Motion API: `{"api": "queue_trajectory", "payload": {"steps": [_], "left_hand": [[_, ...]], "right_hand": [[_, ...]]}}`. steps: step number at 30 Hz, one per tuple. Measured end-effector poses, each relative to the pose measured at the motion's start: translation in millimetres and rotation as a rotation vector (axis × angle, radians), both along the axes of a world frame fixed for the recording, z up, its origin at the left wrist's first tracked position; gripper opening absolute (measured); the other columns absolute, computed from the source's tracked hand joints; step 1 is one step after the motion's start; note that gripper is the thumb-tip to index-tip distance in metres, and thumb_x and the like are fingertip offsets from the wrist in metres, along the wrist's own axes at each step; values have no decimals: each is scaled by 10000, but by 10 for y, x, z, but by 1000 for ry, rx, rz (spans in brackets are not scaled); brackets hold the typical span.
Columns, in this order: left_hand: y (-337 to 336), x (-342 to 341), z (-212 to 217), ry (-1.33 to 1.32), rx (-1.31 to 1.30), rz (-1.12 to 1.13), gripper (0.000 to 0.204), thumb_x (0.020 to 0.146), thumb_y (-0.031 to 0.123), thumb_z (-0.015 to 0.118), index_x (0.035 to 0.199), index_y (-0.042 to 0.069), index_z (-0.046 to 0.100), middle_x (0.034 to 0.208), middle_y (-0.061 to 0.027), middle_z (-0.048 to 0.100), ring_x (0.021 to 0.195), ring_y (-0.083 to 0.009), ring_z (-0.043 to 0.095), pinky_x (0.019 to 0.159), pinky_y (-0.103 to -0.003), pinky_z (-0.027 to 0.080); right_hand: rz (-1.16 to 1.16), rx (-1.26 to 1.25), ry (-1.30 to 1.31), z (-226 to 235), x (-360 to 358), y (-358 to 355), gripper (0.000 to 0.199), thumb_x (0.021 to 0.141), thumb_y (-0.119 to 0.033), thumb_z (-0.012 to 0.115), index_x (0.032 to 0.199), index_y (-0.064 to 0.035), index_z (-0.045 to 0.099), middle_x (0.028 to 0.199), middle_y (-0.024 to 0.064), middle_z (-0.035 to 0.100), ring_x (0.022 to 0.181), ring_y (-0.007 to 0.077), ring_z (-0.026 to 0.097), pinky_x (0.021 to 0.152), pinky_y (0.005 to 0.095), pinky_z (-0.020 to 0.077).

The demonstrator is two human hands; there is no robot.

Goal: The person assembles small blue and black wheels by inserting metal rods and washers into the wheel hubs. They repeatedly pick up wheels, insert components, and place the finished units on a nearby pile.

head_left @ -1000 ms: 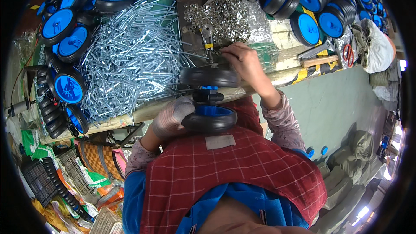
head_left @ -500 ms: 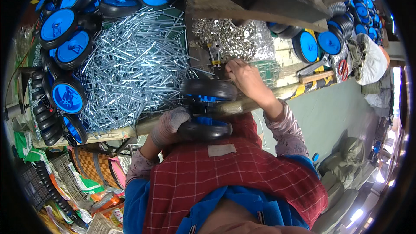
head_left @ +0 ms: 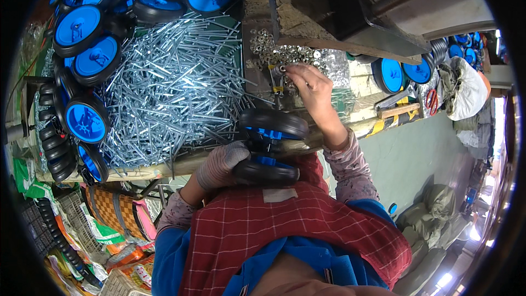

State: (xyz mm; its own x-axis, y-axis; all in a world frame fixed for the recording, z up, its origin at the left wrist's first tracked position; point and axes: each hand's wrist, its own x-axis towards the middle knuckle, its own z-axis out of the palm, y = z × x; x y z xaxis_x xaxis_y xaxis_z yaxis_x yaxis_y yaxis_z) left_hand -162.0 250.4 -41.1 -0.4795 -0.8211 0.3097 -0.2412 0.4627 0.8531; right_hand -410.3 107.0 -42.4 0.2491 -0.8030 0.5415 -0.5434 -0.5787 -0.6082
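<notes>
In the head view, the left hand (head_left: 223, 163), in a greyish knitted glove, is coming in from the lower left with its wrist lifted, and it is gripping the twin-wheel assembly (head_left: 267, 172) at its left side; the thumb is lying near the gap between the two wheels, and the other fingers are partly hidden. This assembly is standing before the apron (head_left: 307, 214), at the front edge of the workbench (head_left: 139, 173), with one black tyre nearer to the body and the other farther, and blue hubs facing each other. The bare right hand (head_left: 311, 89) is stretching from the lower right over the bench, its wrist bending toward the left. Its thumb and forefinger are curving close together beside a small metal tool with yellow tape (head_left: 276, 82), near the pile of nuts and washers (head_left: 263, 44); I cannot tell whether they are pinching something. Long metal rods (head_left: 175, 87) are lying heaped at the left.
</notes>
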Motion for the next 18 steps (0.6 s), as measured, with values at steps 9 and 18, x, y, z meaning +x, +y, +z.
{"api": "queue_trajectory", "payload": {"steps": [9,18], "left_hand": [[-85,-48,327,-87,322,118,590,589,278,913,989,29,556,917,-108,628,824,-258,633,741,-353,518],[-1439,-394,774,381,576,204,507,886,254,674,1272,-19,491,1078,-118,637,1012,-177,605,881,-338,497]], "right_hand": [[121,579,-164,11,-275,234,196,903,-62,591,1062,48,624,972,199,693,899,285,682,812,324,520],[4,699,-642,-193,-104,-8,298,971,-176,466,1195,16,504,945,140,658,723,255,660,571,352,560]]}}
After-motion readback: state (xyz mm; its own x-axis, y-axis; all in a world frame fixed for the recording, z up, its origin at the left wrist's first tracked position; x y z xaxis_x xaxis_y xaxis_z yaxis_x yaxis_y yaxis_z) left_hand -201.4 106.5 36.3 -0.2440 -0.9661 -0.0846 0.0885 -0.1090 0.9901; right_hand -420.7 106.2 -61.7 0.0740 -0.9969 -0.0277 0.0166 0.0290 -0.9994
